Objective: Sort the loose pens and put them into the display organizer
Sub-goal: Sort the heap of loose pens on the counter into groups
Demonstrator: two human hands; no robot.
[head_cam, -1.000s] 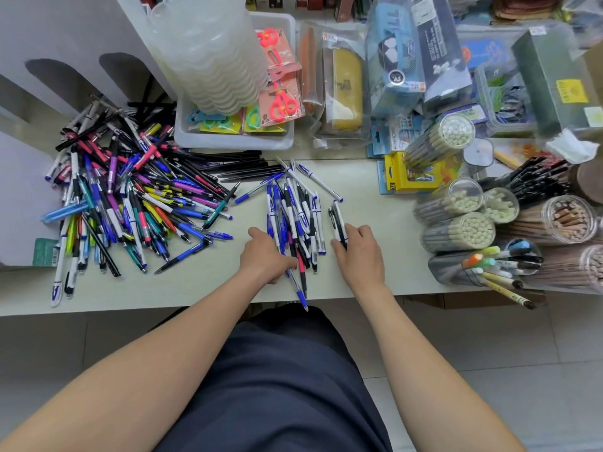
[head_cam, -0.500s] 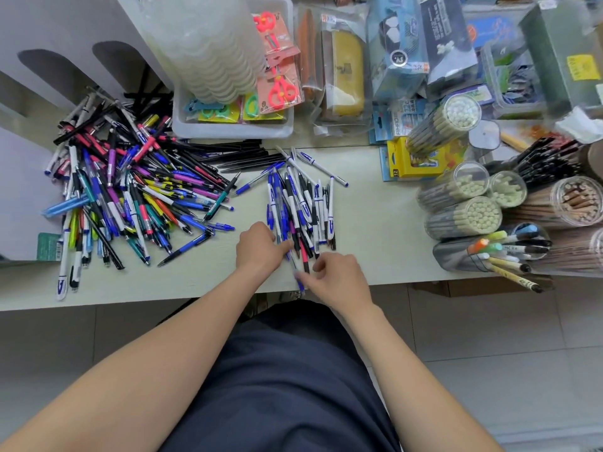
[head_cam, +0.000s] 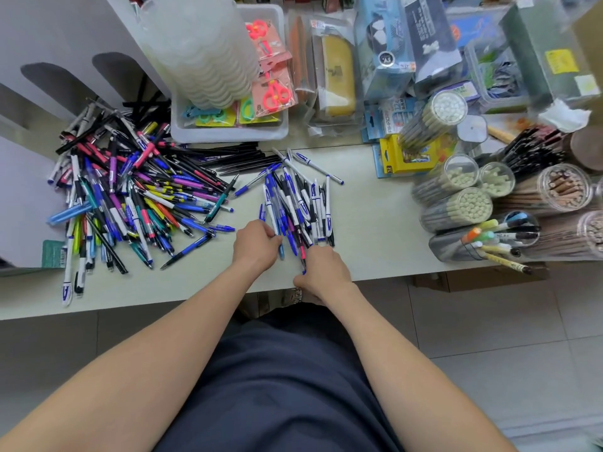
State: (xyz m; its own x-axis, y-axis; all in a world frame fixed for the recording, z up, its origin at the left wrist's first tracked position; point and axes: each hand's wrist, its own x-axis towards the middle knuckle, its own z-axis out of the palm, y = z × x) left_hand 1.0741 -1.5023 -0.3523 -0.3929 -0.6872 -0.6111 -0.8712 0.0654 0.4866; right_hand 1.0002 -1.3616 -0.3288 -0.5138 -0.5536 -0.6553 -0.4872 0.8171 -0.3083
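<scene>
The left hand [head_cam: 257, 246] is curling its fingers [head_cam: 275, 244], pressed together, round the near ends of a few blue-and-white pens [head_cam: 298, 203]. These pens are lying in a loose fan on the pale table [head_cam: 375, 223], spreading away from the fingertips. The right hand [head_cam: 323, 269] is sitting just beside the left, its fingers [head_cam: 308, 256] bending down over the near tips of the same fan. A blue tip is poking out beneath them. The right fingertips are hiding under the back of the hand, so I cannot tell whether they are pinching anything.

Well out to the left of the left fingers, a big heap of mixed pens [head_cam: 137, 197] in pink, purple, yellow, teal, black and blue is sprawling across the table. Beyond both sets of fingers, a white bin [head_cam: 228, 135] is holding carded scissors [head_cam: 272, 89], and a tall stack of translucent cups [head_cam: 202, 50] is standing in it. Out to the right of the right fingers, clear tubs of pencils [head_cam: 456, 207] are lying on their sides, their open ends facing the hands.
</scene>
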